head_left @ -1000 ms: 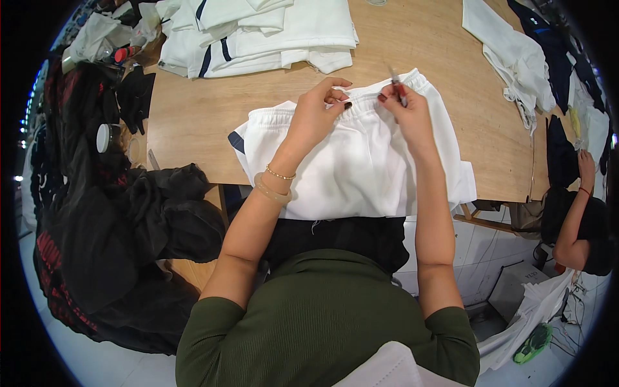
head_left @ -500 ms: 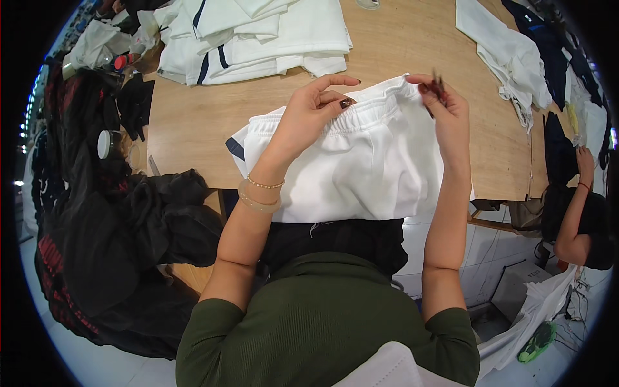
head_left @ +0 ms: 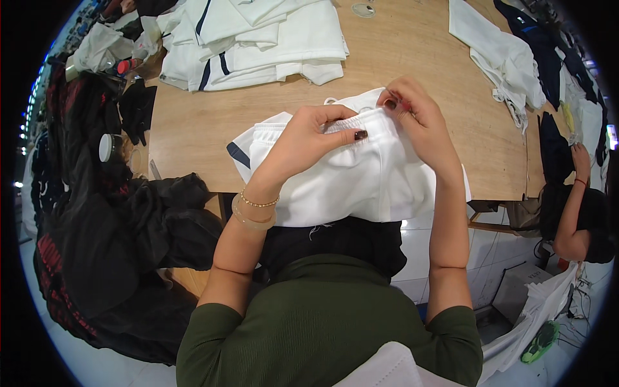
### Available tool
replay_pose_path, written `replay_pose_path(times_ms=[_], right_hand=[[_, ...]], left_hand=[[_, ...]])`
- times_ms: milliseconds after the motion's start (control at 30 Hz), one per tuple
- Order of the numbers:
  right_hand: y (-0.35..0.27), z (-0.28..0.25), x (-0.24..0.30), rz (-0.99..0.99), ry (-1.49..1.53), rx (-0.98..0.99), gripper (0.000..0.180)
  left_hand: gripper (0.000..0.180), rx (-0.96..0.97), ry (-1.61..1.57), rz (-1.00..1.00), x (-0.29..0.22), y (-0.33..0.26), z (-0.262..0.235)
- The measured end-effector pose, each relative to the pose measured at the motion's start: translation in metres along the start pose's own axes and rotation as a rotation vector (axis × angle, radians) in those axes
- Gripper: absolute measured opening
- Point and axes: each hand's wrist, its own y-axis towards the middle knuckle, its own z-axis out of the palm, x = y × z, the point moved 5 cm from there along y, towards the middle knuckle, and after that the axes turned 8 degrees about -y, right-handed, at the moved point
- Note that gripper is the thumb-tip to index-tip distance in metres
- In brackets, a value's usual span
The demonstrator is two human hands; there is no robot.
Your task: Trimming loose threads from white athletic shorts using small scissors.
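Observation:
White elastic-waist pants (head_left: pixel 361 187) lie over the near table edge and hang toward my lap. A navy patch shows at their left end. My left hand (head_left: pixel 295 145) is closed on the gathered waistband, thumb in front and fingers over its upper edge. To the right, my right hand (head_left: pixel 418 122) pinches the same waistband between thumb and fingers. Something small and reddish shows by its fingertips; I cannot make out what it is. A thin white cord loop (head_left: pixel 331 100) sticks up behind the waistband, between the hands.
Folded white garments with navy stripes (head_left: pixel 258 58) are piled at the far left of the wooden table (head_left: pixel 193 129). White (head_left: pixel 500 61) and navy garments lie far right. Dark clothing (head_left: pixel 129 238) heaps at left, near a jar (head_left: pixel 111 148). Another person's arm (head_left: pixel 572 213) reaches in at right.
My right hand has come left and slightly down along the waistband, with its fingers curled inward. My left hand has moved slightly down, its thumb now over the front. The waistband sits lower.

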Motion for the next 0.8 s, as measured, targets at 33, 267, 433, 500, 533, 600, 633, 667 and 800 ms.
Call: replay_pose_path(times_ms=[33, 267, 433, 500, 533, 600, 633, 667, 800], right_hand=[[-0.002, -0.006, 0.007, -0.055, -0.101, -0.214, 0.006], [-0.042, -0.014, 0.019, 0.150, 0.021, -0.282, 0.014], [-0.049, -0.008, 0.030, 0.164, -0.120, -0.292, 0.018], [-0.049, -0.007, 0.031, 0.180, -0.129, -0.269, 0.018], [-0.049, -0.006, 0.031, 0.194, -0.137, -0.244, 0.018], [-0.048, -0.006, 0.031, 0.199, -0.142, -0.234, 0.018], [-0.048, -0.006, 0.031, 0.204, -0.147, -0.225, 0.018], [-0.048, -0.007, 0.030, 0.205, -0.147, -0.225, 0.018], [-0.047, -0.005, 0.026, 0.181, -0.105, -0.222, 0.018]], left_hand=[[0.025, -0.001, 0.000, 0.000, 0.000, -0.001, -0.001], [0.020, -0.029, -0.018, 0.035, -0.006, -0.007, -0.001], [0.016, -0.056, 0.004, 0.049, -0.011, -0.009, 0.003], [0.016, -0.062, 0.017, 0.073, -0.013, -0.010, 0.004], [0.016, -0.062, 0.017, 0.071, -0.012, -0.010, 0.004], [0.017, -0.075, 0.035, 0.100, -0.010, -0.011, 0.003], [0.017, -0.074, 0.036, 0.099, -0.011, -0.011, 0.003], [0.017, -0.074, 0.030, 0.105, -0.011, -0.012, 0.004], [0.018, -0.077, -0.017, 0.105, -0.013, -0.013, 0.004]])
